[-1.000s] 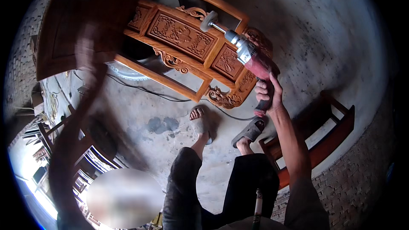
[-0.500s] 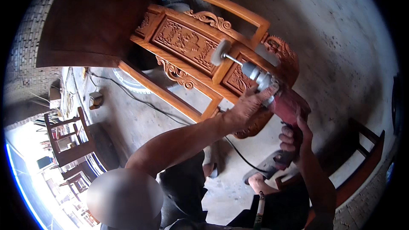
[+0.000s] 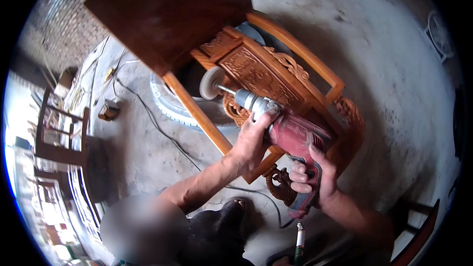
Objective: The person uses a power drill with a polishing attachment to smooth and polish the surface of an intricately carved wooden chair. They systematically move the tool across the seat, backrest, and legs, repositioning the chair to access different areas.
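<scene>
A dark red power drill (image 3: 298, 135) is held in both my hands, level above a carved wooden chair. My left hand (image 3: 253, 138) closes around its metal front, just behind the chuck. My right hand (image 3: 322, 175) wraps the rear grip, with fingers near the trigger. From the chuck a thin shaft carries a round pale buffing wheel (image 3: 212, 83). The wheel overlaps the chair's left side in view; contact cannot be made out. The chair (image 3: 256, 71) lies tipped over, its carved orange-brown back facing up and its broad dark seat panel (image 3: 182, 15) standing at the far end.
Under the chair lies a tyre (image 3: 170, 106). A black cord (image 3: 160, 130) runs across the concrete floor on the left, near a small box-like object (image 3: 109, 111). Other wooden furniture (image 3: 61, 152) stands at far left. A lit cigarette (image 3: 300, 236) shows at the bottom.
The view has shifted, so the chair appears farther right and lower. The drill and both hands have moved left relative to the chair; the wheel has left the back's carved panels for its left side.
</scene>
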Tool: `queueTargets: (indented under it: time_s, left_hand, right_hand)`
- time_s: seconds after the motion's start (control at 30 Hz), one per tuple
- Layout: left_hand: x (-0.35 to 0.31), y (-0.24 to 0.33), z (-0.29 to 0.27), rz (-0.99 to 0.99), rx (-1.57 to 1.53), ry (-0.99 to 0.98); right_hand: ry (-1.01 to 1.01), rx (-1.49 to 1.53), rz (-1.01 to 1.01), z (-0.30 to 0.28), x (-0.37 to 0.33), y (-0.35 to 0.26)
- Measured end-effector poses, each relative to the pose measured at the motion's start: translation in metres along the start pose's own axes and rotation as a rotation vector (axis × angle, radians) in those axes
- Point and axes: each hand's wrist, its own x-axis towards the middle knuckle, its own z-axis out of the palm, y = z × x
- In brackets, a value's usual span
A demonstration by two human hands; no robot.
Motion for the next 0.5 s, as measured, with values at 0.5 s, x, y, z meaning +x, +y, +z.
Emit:
queueTargets:
  time_s: [0.5]
  left_hand:
    - [-0.026, -0.018, -0.007, 0.031, -0.016, -0.056]
  right_hand:
    - [0.084, 0.005, -0.011, -0.002, -0.023, 0.033]
